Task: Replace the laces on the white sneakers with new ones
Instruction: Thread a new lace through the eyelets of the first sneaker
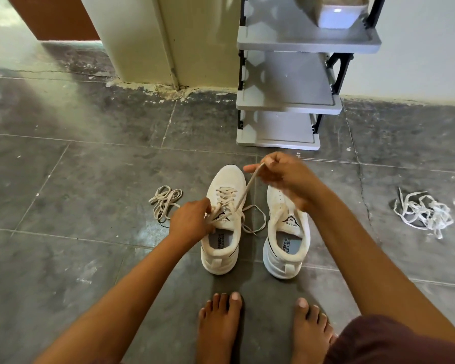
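Note:
Two white sneakers stand side by side on the grey floor, toes pointing away from me. The left sneaker (225,179) carries a cream lace (227,195) through its eyelets. My left hand (191,223) pinches the lace at the top eyelets, beside the tongue. My right hand (281,177) pinches one end of that lace and holds it taut, raised above the toe. Another lace end (256,222) lies loose between the shoes. The right sneaker (286,232) shows no lace; my right hand hides its front.
A bundled cream lace (166,202) lies on the floor left of the shoes. A tangle of whiter laces (424,211) lies far right. A grey shoe rack (286,101) stands against the wall ahead. My bare feet (221,327) are just behind the sneakers.

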`<state>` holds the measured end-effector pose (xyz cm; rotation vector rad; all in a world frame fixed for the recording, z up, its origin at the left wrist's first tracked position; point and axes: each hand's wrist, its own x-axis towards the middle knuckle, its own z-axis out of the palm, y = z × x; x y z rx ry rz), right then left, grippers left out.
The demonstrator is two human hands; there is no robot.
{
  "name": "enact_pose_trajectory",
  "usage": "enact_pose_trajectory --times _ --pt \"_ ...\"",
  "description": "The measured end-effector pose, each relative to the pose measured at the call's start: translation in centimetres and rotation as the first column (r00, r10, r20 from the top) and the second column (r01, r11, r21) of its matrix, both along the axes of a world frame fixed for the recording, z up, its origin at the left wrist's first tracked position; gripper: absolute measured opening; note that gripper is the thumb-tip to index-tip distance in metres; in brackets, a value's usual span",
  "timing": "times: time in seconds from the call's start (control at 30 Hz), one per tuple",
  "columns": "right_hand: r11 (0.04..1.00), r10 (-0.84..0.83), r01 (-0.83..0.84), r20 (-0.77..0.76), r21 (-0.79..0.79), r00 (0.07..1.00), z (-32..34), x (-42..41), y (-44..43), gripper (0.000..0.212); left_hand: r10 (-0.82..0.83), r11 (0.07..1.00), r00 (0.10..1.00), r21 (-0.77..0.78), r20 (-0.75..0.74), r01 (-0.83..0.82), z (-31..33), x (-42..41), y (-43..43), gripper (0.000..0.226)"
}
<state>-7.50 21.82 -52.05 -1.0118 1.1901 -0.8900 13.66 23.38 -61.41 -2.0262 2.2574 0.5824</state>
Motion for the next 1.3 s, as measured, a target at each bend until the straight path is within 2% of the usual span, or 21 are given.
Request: enact_pose_trajectory --times 0.07,0.1,0.17,0.2,0.27,0.37,0.47,0.5,0.53,0.57,0.6,0.63,0.67,0.7,0.77,0.9,1.03,1.1,1.17,1.27,1.3 --pt "0.99 -0.059 0.045 0.101 0.133 0.993 -2.3 1.6 0.6 0.025 0.013 0.999 1.0 0.047 -0.016 -0.012 -0.1 0.5 -0.2 0.055" --pt "0.982 -0.074 0.069 0.021 0.175 0.997 -3.6 2.4 0.9 0.023 0.029 0.997 0.999 0.07 -0.015 -0.028 -0.2 0.7 -0.3 0.057" --pt "0.988 0.011 0.041 -0.333 0.151 0.943 -6.1 3.2 1.1 0.017 0.063 0.992 0.998 0.11 -0.019 -0.061 -0.3 1.0 -0.3 0.056" --pt "0.994 0.071 -0.021 -0.508 0.104 0.859 -7.2 3.2 1.3 0.021 0.076 0.99 0.997 0.124 -0.026 -0.072 -0.5 0.9 -0.1 0.053" --pt "0.979 0.173 -0.196 -0.713 0.05 0.679 -8.7 3.0 1.6 0.031 0.074 0.992 0.997 0.108 -0.027 -0.071 -0.7 0.7 0.1 0.049" --pt "0.926 0.213 -0.378 -0.831 0.004 0.515 -9.4 2.9 2.0 0.029 0.034 0.999 0.999 0.021 0.007 -0.034 -0.9 0.2 0.4 0.041" --pt "0.928 0.155 -0.366 -0.826 -0.067 0.542 -9.3 3.1 1.7 0.018 0.028 0.999 0.999 -0.03 0.034 -0.027 -1.2 -0.1 0.6 0.034" --pt "0.944 0.124 -0.319 -0.799 -0.088 0.588 -8.9 3.0 1.4 0.014 0.028 0.999 0.998 -0.044 0.061 -0.025 -1.4 -0.2 0.7 0.031" --pt "0.967 0.082 -0.229 -0.726 -0.107 0.683 -8.2 2.7 1.1 0.012 0.027 0.998 0.996 -0.056 0.089 -0.022 -1.5 -0.2 0.8 0.029" --pt "0.99 0.024 -0.098 -0.568 -0.101 0.823 -7.2 2.3 0.8 0.012 0.027 0.998 0.994 -0.067 0.103 -0.021 -1.7 -0.3 0.9 0.026" --pt "0.997 -0.05 0.03 -0.317 -0.069 0.947 -6.0 2.0 0.4 0.016 0.032 0.997 0.994 -0.078 0.105 -0.024 -1.8 -0.3 1.0 0.023" --pt "0.991 -0.131 0.13 -0.033 -0.029 0.991 -4.7 1.5 0.1 0.02 0.029 0.996 0.994 -0.084 0.107 -0.02 -1.8 -0.4 1.0 0.022" --pt "0.982 -0.181 0.186 0.182 -0.012 0.966 -3.7 1.1 -0.3 0.022 0.017 0.996 0.994 -0.088 0.106 -0.008 -1.9 -0.5 1.1 0.025" --pt "0.975 -0.209 0.221 0.297 -0.008 0.932 -3.1 1.0 -0.4 0.023 0.005 0.996 0.996 -0.088 0.094 0.003 -1.9 -0.6 1.2 0.031" --pt "0.962 -0.261 0.271 0.318 0.011 0.912 -2.9 1.7 -0.3 0.023 0.0 0.994 1.0 -0.105 -0.008 0.0 -2.3 -0.8 1.5 0.047" --pt "0.971 -0.23 0.235 -0.1 0.043 0.968 -5.3 2.7 0.5 0.021 0.111 0.963 0.956 -0.208 -0.271 -0.171 -2.6 -0.4 1.8 0.065" --pt "0.995 -0.093 0.1 -0.464 -0.009 0.881 -7.9 2.0 0.7 0.017 0.226 0.97 0.924 -0.02 -0.309 -0.244 -2.6 0.0 1.3 0.055" --pt "0.997 0.039 -0.071 -0.612 -0.027 0.79 -8.6 2.1 1.1 0.011 0.21 0.975 0.917 0.001 -0.338 -0.223 -2.9 0.1 1.2 0.044" --pt "0.968 0.151 -0.249 -0.734 -0.025 0.662 -9.0 2.4 1.4 0.023 0.21 0.973 0.912 -0.012 -0.353 -0.229 -3.1 0.3 1.2 0.039" --pt "0.898 0.184 -0.44 -0.903 -0.006 0.388 -8.4 2.9 1.3 0.029 0.224 0.97 0.91 -0.009 -0.348 -0.242 -3.0 0.3 1.3 0.037" --pt "0.882 0.19 -0.471 -0.918 0.004 0.348 -8.0 2.9 1.0 0.028 0.218 0.971 0.913 -0.013 -0.344 -0.237 -3.1 0.2 1.3 0.035"
